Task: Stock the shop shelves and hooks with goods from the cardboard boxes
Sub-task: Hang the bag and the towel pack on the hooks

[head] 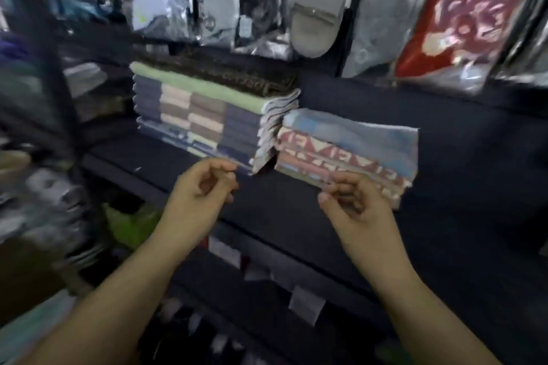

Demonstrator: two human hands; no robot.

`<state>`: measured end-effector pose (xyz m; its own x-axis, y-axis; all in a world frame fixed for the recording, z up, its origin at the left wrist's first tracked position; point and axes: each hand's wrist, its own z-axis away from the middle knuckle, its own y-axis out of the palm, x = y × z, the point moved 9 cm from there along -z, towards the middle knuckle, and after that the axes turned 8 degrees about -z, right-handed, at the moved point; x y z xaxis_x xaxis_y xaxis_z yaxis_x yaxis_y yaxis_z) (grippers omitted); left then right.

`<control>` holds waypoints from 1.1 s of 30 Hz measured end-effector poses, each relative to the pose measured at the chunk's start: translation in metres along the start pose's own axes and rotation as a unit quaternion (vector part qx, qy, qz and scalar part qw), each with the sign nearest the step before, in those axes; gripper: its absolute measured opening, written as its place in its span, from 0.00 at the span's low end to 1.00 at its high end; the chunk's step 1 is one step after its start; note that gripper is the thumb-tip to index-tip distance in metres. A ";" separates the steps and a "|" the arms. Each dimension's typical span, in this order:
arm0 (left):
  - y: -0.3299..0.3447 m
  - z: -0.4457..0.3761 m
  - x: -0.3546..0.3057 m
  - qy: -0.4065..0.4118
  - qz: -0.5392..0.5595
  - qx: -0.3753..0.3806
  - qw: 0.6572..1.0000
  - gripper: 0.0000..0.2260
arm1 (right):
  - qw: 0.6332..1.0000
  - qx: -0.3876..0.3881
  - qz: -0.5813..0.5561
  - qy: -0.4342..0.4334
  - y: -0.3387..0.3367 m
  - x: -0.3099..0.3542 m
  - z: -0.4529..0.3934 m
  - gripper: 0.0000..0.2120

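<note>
two stacks of folded cloths already sit on the dark shelf (296,216) in the middle of the frame: a taller stack (207,118) at centre left, topped by a green and a brown piece, and a shorter stack (347,151) just beside it at centre right, with red lettering on its folds. bagged socks (320,18) hang along the top of the frame, so this bay looks largely stocked; no cardboard box is in view, so what remains i cannot judge.

the left hand (204,190), at lower centre, hovers just in front of the taller stack with fingers loosely curled and holds nothing. the right hand (353,201) is at the front edge of the shorter stack, fingers curled; through the blur it seems to pinch nothing, perhaps only brushing the lowest cloths
</note>
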<state>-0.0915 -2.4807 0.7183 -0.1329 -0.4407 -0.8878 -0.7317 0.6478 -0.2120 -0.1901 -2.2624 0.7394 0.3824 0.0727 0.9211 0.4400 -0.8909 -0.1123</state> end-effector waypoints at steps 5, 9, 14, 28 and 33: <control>-0.098 0.084 0.080 -0.135 -0.084 -0.093 0.983 0.06 | 0.980 0.171 -0.040 0.095 0.109 -0.065 0.049 0.10; -0.170 0.160 0.137 -0.260 -0.133 -0.146 0.945 0.05 | 0.951 0.251 -0.030 0.180 0.184 -0.130 0.094 0.10; -0.241 0.225 0.198 -0.367 -0.157 -0.172 0.901 0.05 | 0.918 0.302 -0.002 0.258 0.254 -0.183 0.145 0.10; -0.409 0.229 0.394 -0.457 -0.215 0.028 0.863 0.05 | 0.866 0.278 0.027 0.416 0.496 -0.254 0.242 0.10; -0.426 0.231 0.436 -0.498 -0.213 0.081 0.837 0.05 | 0.852 0.232 0.026 0.469 0.528 -0.269 0.266 0.13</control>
<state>0.3171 -2.8054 0.3270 0.7987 0.0309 -0.6010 -0.4605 0.6743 -0.5773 0.1560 -2.6333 0.3331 -0.3098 -0.5454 0.7789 0.7996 -0.5927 -0.0970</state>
